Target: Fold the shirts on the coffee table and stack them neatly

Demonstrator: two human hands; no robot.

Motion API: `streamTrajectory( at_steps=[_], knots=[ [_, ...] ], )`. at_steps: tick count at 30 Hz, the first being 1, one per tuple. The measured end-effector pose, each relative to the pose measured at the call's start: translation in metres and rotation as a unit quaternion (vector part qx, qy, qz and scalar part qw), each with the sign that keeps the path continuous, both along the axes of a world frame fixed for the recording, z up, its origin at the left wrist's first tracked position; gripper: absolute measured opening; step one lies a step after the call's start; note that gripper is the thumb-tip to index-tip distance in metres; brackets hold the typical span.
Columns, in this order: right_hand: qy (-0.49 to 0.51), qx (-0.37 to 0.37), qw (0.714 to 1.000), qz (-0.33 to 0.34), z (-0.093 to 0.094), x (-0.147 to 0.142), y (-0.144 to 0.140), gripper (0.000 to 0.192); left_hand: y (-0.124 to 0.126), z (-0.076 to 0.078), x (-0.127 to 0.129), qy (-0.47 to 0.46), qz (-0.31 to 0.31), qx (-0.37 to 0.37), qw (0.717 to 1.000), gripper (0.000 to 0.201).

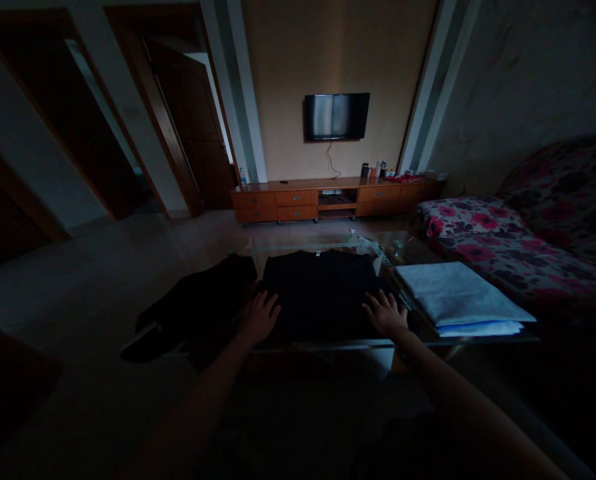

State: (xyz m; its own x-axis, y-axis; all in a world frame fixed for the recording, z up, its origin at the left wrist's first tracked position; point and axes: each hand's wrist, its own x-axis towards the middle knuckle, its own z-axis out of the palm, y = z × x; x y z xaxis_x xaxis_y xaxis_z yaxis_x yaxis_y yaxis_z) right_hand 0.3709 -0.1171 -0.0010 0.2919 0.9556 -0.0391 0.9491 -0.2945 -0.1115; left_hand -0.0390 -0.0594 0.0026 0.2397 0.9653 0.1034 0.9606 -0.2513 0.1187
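Note:
A black shirt (321, 293) lies spread on the glass table, its neckline with a small white label at the far edge. My left hand (261, 317) rests on the shirt's left side, fingers spread. On the right side of the shirt, my right hand (386, 312) lies flat with its fingers apart. To the left of the shirt is a heap of dark cloth (203, 293), partly over the table's edge; its kind is hard to make out in the dim light.
A folded pale sheet-like stack (463, 293) sits on the glass table (323, 345) at the right. Beyond are a floral-covered sofa (488, 227), a wooden TV cabinet (298, 203) with bottles on it, and a wall television (337, 117). Doorways stand at the left.

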Motion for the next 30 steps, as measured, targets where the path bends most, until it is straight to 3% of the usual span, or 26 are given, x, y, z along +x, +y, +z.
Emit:
streamTrajectory(
  at_steps=[3,6,9,11,13,16,20,24,27,30],
  knots=[
    [-0.012,0.006,1.0,-0.022,-0.001,0.017,0.003,0.064,0.008,-0.004,-0.016,-0.002,0.068,0.004,0.998,0.057],
    [-0.019,0.005,1.0,0.0,-0.008,0.028,0.002,0.063,0.009,-0.008,-0.026,0.0,0.063,-0.028,0.998,0.056],
    [-0.046,0.021,0.999,-0.014,-0.011,0.022,0.002,0.063,0.003,-0.002,-0.017,0.006,0.077,0.011,0.997,0.053],
    [-0.075,0.046,0.996,-0.018,-0.008,0.009,0.003,0.064,-0.002,0.005,0.0,0.005,0.05,0.053,0.997,0.051],
    [-0.077,0.06,0.995,0.023,-0.005,-0.009,0.004,0.064,-0.009,0.009,0.02,-0.006,-0.033,0.066,0.997,0.053],
    [-0.022,0.031,0.994,0.099,-0.004,-0.031,0.002,0.064,-0.018,0.004,0.041,-0.014,-0.142,0.017,0.99,0.06],
    [0.015,-0.005,0.995,0.095,-0.007,-0.04,-0.002,0.066,-0.023,-0.005,0.042,0.005,-0.134,-0.051,0.99,0.066],
    [0.019,-0.003,0.997,0.077,0.002,-0.064,0.004,0.077,-0.026,0.001,0.057,0.012,-0.134,-0.022,0.991,0.066],
    [0.05,0.031,0.986,0.155,0.012,-0.104,0.012,0.079,-0.03,0.005,0.088,-0.006,-0.153,0.0,0.988,0.064],
    [0.083,0.04,0.967,0.238,0.012,-0.139,0.015,0.072,-0.03,-0.002,0.114,-0.001,-0.178,-0.03,0.984,0.065]
  ],
)
